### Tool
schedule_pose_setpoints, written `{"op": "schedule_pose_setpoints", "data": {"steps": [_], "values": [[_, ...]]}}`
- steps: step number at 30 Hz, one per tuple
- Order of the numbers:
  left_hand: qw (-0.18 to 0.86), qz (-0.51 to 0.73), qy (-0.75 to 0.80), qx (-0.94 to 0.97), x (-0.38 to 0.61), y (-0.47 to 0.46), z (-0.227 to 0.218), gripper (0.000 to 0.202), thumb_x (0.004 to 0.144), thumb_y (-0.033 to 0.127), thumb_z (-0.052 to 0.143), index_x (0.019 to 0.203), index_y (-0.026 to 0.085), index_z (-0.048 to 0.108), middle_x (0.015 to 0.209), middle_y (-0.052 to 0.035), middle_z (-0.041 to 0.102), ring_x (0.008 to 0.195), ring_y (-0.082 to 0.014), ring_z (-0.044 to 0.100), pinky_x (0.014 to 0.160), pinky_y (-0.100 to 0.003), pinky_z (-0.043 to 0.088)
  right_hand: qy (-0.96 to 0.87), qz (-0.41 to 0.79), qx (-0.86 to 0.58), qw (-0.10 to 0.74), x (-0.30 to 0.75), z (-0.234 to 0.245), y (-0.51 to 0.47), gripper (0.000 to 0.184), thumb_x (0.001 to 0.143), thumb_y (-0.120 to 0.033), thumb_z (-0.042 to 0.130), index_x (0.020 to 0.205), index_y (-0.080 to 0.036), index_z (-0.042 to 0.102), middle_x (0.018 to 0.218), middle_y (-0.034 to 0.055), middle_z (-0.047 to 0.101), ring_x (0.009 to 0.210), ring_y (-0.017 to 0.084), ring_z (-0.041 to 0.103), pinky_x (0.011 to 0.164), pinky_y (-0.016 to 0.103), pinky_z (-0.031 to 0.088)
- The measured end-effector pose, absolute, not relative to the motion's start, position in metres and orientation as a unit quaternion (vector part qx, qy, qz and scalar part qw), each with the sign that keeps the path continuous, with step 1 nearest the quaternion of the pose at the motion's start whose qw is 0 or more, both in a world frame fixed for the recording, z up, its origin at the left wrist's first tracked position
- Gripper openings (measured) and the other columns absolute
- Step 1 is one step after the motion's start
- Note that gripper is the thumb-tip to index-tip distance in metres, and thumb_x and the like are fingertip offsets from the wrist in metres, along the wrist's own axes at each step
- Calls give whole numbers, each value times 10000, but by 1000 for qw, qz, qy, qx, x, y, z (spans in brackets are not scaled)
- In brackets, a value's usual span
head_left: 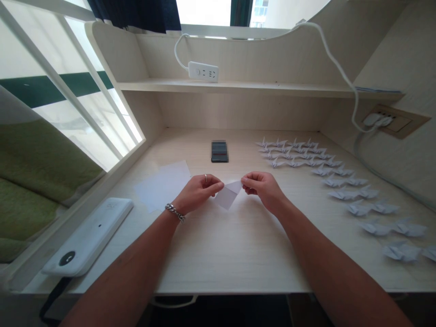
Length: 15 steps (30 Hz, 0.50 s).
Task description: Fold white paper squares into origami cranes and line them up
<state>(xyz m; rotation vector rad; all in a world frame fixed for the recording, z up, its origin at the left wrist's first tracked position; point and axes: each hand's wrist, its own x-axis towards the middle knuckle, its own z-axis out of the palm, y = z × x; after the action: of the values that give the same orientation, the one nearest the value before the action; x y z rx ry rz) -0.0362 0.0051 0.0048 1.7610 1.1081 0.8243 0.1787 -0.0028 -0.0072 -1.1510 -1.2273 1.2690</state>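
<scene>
Between my two hands a small folded sheet of white paper (227,196) is held just over the desk, one corner pointing down toward me. My left hand (203,190), with a ring and a chain bracelet at the wrist, pinches its left corner between thumb and fingers. The right corner is pinched by my right hand (261,186). Loose white paper sheets (163,184) lie flat to the left of my left hand. Rows of folded paper cranes (296,152) stand on the right side of the desk.
A white device with a dark strap (91,236) lies at the desk's left edge. Behind my hands sits a small dark blurred object (220,151). A power strip (203,71) rests on the shelf (245,87). A white cable (335,59) runs to the wall socket (398,120).
</scene>
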Motion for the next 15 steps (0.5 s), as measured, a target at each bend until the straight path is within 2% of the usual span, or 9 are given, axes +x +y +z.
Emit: {"op": "schedule_pose_setpoints", "data": {"steps": [5, 8, 13, 15], "values": [[437, 341, 458, 696, -29, 3, 2, 242, 739, 369, 644, 727, 130, 678, 608, -8, 617, 565, -111, 517, 541, -229, 384, -484, 538, -478, 497, 171, -8, -6, 265, 653, -406, 734, 672, -155, 651, 656, 17, 612, 592, 112, 521, 557, 246, 419], [430, 355, 471, 684, -30, 3, 3, 241, 736, 367, 642, 712, 130, 681, 592, -7, 607, 559, -114, 518, 539, -232, 397, -500, 558, -474, 463, 167, -10, -8, 299, 683, -453, 711, 667, -161, 649, 696, 27, 631, 623, 117, 545, 560, 239, 430], [445, 366, 456, 679, -32, 5, 3, 252, 766, 372, 627, 704, 133, 678, 573, 0, 590, 541, -103, 506, 538, -230, 408, -526, 573, -465, 422, 164, -12, -10, 314, 664, -425, 735, 581, -151, 607, 615, 30, 625, 576, 113, 544, 574, 251, 441], [448, 380, 436, 682, -34, 6, 1, 267, 795, 383, 601, 778, 132, 691, 608, -10, 613, 549, -104, 525, 545, -234, 424, -506, 587, -462, 432, 165, -12, -9, 317, 646, -420, 749, 571, -149, 603, 592, 27, 616, 551, 107, 531, 553, 246, 431]]}}
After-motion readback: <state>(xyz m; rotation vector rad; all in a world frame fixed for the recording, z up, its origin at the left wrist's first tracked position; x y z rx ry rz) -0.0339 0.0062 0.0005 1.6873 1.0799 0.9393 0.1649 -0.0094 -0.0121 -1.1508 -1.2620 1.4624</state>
